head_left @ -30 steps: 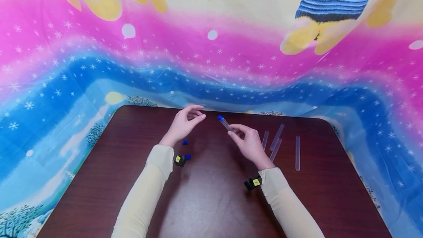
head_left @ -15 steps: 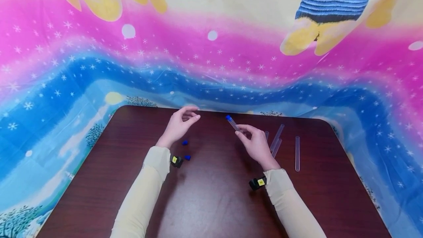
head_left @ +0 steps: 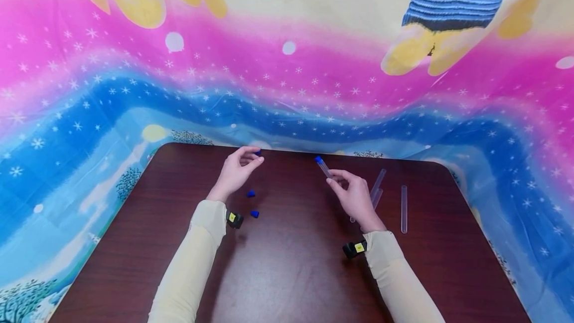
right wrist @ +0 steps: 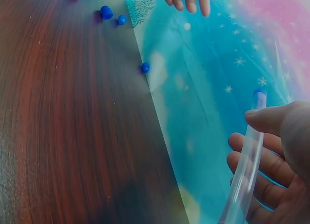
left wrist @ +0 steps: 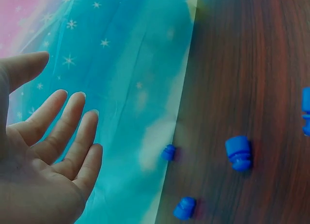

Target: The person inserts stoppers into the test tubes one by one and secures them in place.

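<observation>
My right hand [head_left: 352,196] pinches a clear test tube [right wrist: 247,166] between thumb and fingers. A blue stopper [head_left: 318,159] sits on the tube's far, upper end, and the tube is tilted above the table. To the left, my left hand [head_left: 237,169] is held in the air with relaxed fingers and nothing in it. Below and beside it lie loose blue stoppers, one [head_left: 251,194] near the wrist and another [head_left: 254,214] closer to me. One more stopper [head_left: 257,152] shows behind the left fingertips, by the table's far edge.
Several clear tubes lie on the table at the right, one [head_left: 404,209] apart from the others and one [head_left: 380,179] just beyond the right hand, which partly hides the rest. A patterned curtain [head_left: 287,88] hangs along the far edge of the brown table [head_left: 287,263].
The hands have drawn apart: the left has moved left, and the right has moved right with the capped test tube. A stopper behind the left fingers has come into view.
</observation>
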`<control>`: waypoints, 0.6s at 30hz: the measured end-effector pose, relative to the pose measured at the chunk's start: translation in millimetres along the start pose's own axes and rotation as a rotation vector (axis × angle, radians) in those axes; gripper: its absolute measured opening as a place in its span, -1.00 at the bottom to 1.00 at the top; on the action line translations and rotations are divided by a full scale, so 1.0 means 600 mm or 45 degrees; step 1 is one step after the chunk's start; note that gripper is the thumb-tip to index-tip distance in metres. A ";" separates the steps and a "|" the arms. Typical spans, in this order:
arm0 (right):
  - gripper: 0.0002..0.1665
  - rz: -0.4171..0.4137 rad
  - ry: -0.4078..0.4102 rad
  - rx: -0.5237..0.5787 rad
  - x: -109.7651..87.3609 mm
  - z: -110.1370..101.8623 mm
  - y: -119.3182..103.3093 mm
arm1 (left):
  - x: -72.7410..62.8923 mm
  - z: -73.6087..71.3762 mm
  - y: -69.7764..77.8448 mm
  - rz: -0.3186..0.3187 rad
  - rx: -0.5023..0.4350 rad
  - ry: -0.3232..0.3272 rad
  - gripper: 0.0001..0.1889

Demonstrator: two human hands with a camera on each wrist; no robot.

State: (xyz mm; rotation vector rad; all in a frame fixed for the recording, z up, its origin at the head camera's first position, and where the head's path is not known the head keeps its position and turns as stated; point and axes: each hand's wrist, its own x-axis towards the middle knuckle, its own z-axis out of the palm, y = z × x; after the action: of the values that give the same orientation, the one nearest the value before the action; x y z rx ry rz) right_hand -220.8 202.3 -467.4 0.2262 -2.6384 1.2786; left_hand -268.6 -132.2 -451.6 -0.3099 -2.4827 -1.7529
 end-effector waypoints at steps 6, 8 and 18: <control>-0.68 0.005 0.022 -0.010 0.000 -0.005 0.006 | -0.001 -0.005 -0.011 -0.021 0.033 0.022 -0.59; -0.67 -0.001 0.036 -0.010 0.002 -0.006 0.009 | -0.001 -0.008 -0.013 -0.026 0.041 0.023 -0.60; -0.69 0.027 0.078 -0.027 0.006 -0.009 0.021 | -0.004 -0.024 -0.033 -0.033 0.080 0.040 -0.57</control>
State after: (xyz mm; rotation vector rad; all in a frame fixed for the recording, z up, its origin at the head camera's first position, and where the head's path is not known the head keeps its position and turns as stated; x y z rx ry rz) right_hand -226.7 214.0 -472.6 0.1535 -2.6083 1.2426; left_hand -271.5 -152.2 -465.7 -0.2447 -2.5248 -1.6719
